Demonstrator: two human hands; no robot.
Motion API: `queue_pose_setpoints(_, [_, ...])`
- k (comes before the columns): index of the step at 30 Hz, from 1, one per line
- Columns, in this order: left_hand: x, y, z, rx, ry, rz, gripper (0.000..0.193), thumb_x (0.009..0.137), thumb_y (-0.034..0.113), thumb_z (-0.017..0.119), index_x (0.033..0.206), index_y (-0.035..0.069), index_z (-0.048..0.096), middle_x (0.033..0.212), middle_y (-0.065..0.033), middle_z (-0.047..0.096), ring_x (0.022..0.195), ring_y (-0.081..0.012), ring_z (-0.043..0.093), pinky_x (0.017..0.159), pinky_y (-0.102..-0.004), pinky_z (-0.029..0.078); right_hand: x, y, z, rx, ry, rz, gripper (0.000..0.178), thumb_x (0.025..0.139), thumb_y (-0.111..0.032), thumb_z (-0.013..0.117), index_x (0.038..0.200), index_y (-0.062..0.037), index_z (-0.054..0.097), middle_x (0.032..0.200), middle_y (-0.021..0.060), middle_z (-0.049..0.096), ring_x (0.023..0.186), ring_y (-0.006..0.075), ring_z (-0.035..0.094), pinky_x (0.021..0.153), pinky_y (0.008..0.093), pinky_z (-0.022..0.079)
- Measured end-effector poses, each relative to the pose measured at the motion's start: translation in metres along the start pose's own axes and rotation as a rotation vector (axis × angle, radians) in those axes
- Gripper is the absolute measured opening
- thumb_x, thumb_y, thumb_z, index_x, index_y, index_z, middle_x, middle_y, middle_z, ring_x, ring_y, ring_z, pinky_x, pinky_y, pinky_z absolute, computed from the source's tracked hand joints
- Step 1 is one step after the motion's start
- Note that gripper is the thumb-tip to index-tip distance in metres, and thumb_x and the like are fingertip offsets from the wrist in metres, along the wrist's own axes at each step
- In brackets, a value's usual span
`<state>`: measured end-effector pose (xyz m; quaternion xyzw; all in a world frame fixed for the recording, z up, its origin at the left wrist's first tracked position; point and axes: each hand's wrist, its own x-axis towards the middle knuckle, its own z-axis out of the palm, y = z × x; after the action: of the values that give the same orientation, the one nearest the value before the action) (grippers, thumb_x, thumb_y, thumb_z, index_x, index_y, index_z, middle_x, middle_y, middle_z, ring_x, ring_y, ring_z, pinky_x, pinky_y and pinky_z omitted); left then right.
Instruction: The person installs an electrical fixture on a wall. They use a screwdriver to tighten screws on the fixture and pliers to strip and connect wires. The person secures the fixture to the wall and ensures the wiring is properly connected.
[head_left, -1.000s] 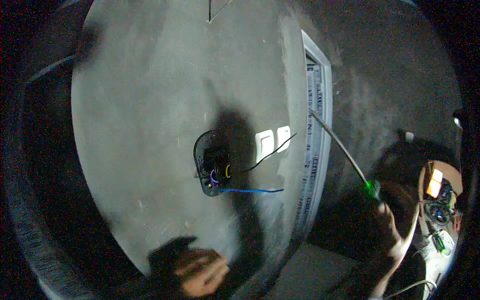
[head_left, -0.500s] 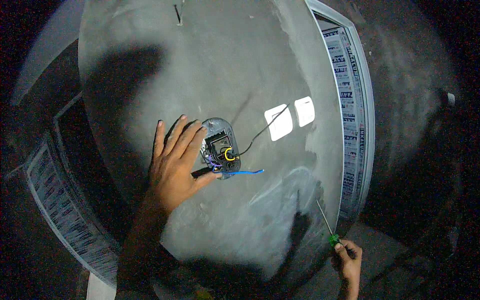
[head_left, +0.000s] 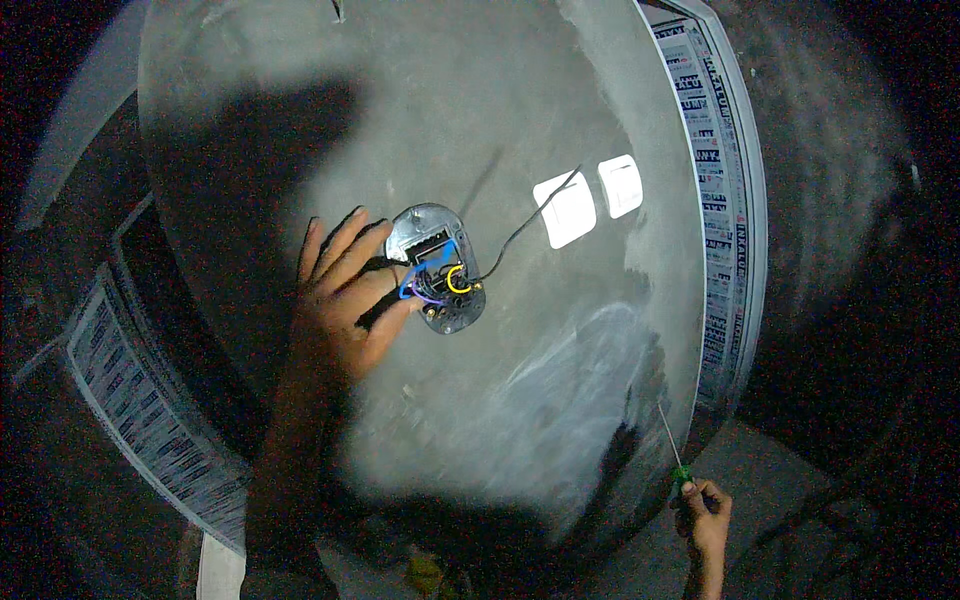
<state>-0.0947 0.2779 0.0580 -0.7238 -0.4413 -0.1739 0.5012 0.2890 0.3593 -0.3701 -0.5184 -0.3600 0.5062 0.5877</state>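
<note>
A grey oval housing (head_left: 460, 318), like the open back of a wall fixture, lies against the grey plastered wall, with a black rectangular part and several wires inside. A yellow wire (head_left: 453, 279) curls at its centre. Beside it a blue wire (head_left: 421, 268) bends up across the opening, near a purple one. My left hand (head_left: 350, 285) rests at the housing's left edge, fingers stretched out and spread, thumb by the wires. Low on the right, my right hand (head_left: 704, 508) is closed round the green handle of a screwdriver (head_left: 671, 437), its shaft pointing up and left.
A thin dark cable (head_left: 515, 240) runs from the housing up to the right, across a white switch plate (head_left: 566, 210). A second white plate (head_left: 620, 186) is beside it. A frame (head_left: 745, 250) with printed film borders the wall's right edge; another such frame (head_left: 150, 430) stands left.
The blue wire, which stuck out to the right below the housing, is now bent up over its opening. My left thumb has shifted up toward the wires. The whole scene has shifted a little.
</note>
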Motion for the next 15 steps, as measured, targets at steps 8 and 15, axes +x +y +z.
queue_pose_setpoints(8, [0.002, -0.002, -0.01, -0.164, 0.007, -0.016, 0.021, 0.075, 0.013, 0.08, 0.09, 0.009, 0.065, 0.124, -0.0132, 0.068, 0.132, -0.0374, 0.055, 0.119, -0.0628, 0.021, -0.001, 0.011, 0.002, -0.042, -0.036, 0.013, 0.026, 0.09, -0.021, 0.08, 0.101, -0.0032, 0.065, 0.097, 0.0061, 0.067, 0.085, 0.0161, 0.059, 0.077, 0.0325, 0.046])
queue_pose_setpoints(15, [0.004, -0.003, 0.005, -0.204, 0.137, -0.107, 0.018, 0.077, 0.008, 0.075, 0.091, 0.006, 0.065, 0.114, -0.0119, 0.068, 0.121, -0.0369, 0.061, 0.117, -0.0597, 0.028, 0.001, 0.024, 0.007, -0.044, -0.106, -0.099, 0.02, 0.093, -0.02, 0.075, 0.082, -0.0071, 0.065, 0.07, 0.0008, 0.063, 0.055, 0.0105, 0.054, 0.049, 0.027, 0.041])
